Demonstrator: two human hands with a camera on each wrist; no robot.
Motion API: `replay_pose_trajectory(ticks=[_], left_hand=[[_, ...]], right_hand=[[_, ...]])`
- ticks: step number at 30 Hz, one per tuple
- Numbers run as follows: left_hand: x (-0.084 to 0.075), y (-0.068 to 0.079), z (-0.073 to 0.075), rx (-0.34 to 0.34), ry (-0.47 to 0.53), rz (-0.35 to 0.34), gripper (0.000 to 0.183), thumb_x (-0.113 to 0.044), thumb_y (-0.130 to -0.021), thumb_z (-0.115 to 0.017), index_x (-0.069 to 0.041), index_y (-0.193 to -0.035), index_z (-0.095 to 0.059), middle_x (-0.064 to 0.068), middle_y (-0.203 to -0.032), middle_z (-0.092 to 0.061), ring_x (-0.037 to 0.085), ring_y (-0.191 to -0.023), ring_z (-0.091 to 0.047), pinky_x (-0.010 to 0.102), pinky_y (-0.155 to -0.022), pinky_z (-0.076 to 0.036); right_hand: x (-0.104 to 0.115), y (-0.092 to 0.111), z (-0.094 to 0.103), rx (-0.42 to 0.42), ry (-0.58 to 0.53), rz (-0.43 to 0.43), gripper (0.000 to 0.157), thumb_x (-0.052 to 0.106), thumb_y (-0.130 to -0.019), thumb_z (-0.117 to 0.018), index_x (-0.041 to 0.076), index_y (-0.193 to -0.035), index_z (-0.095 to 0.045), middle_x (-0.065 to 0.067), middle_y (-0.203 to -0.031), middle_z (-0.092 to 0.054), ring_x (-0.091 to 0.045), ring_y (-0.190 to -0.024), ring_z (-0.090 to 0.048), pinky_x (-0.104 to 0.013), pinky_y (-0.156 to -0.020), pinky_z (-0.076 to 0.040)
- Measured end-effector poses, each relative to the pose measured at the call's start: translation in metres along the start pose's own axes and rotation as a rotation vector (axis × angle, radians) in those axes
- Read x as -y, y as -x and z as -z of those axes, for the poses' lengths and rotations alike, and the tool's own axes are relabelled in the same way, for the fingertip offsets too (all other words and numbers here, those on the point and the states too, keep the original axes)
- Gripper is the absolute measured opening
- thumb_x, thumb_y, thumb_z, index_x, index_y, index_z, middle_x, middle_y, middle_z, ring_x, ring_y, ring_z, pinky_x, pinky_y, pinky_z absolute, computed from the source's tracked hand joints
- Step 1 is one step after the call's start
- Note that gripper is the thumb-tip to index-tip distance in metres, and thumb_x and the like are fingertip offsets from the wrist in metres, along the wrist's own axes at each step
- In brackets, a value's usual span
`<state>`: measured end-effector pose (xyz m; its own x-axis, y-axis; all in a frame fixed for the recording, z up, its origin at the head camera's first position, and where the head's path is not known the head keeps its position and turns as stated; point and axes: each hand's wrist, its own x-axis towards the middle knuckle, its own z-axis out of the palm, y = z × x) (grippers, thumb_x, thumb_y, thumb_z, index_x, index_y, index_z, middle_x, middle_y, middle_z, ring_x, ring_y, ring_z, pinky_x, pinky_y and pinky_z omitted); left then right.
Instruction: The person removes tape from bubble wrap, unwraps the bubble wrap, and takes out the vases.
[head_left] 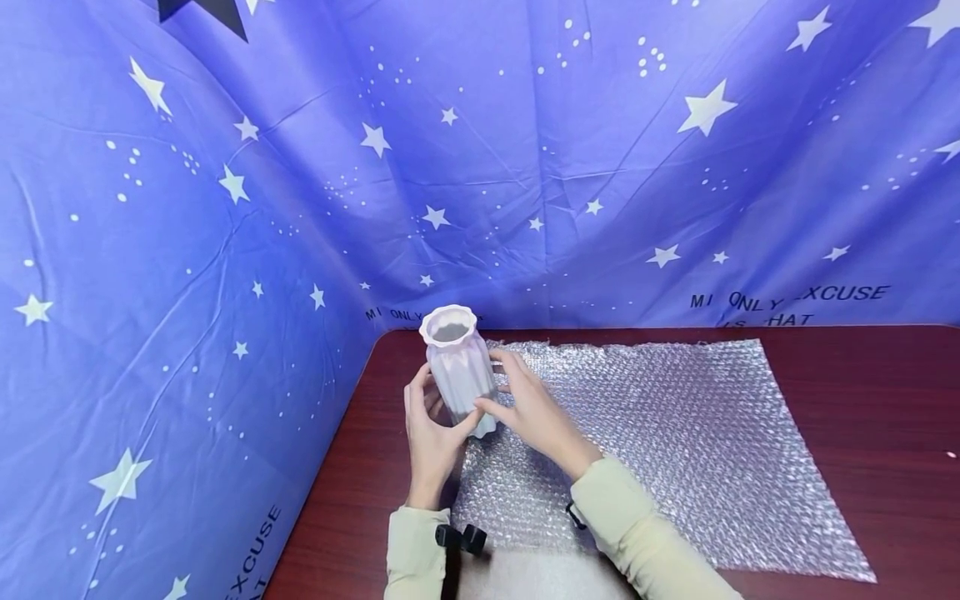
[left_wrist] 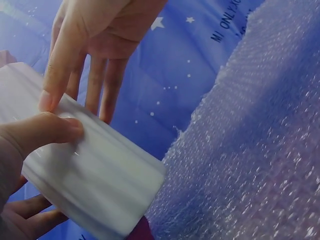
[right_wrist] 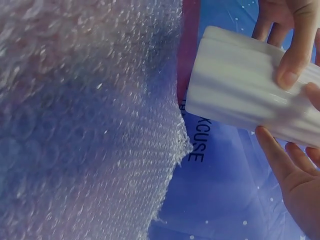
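A pale white-lilac vase (head_left: 463, 377) with a scalloped rim and ribbed sides stands slightly tilted between both hands, near the left edge of the bubble wrap (head_left: 637, 442). My left hand (head_left: 435, 442) grips its left side low down, the thumb across the front. From the right, my right hand (head_left: 534, 408) holds the vase with its thumb on the front and fingers behind. In the left wrist view the vase's smooth lower body (left_wrist: 105, 165) shows between the two hands. The right wrist view shows the same lower end (right_wrist: 235, 75) beside the wrap's edge.
The bubble wrap lies flat on a dark red table (head_left: 862, 417). Blue star-printed cloth (head_left: 525, 150) hangs behind and at the left. A pale sheet-like area (head_left: 540, 575) shows at the front edge. Black wrist mounts (head_left: 461, 538) sit on the sleeves.
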<state>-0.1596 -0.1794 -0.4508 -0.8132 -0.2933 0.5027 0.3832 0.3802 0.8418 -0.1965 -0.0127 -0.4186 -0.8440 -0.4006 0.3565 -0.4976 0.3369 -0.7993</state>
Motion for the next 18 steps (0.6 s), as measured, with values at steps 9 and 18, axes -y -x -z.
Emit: replay_pose_trajectory(ticks=[9,18], left_hand=[[0.007,-0.002,0.009,-0.065,-0.02,0.008,0.091,-0.012,-0.07,-0.091,-0.019,-0.146,-0.043,0.011,-0.125,-0.047,0.03,-0.12,-0.058,0.04,-0.098,-0.052],[0.01,-0.009,0.014,-0.108,-0.012,0.034,0.09,0.005,-0.067,-0.087,-0.005,-0.144,-0.041,0.022,-0.124,-0.045,0.038,-0.117,-0.056,0.051,-0.099,-0.049]], right_hand=[[0.003,-0.013,-0.015,0.019,-0.081,0.014,0.063,0.015,-0.089,-0.074,0.005,-0.142,-0.041,-0.014,-0.139,-0.051,-0.033,-0.126,-0.056,-0.045,-0.098,-0.053],[0.003,-0.024,-0.03,0.037,-0.142,0.006,0.063,0.008,-0.088,-0.074,0.005,-0.141,-0.041,-0.015,-0.136,-0.052,-0.032,-0.125,-0.056,-0.044,-0.1,-0.052]])
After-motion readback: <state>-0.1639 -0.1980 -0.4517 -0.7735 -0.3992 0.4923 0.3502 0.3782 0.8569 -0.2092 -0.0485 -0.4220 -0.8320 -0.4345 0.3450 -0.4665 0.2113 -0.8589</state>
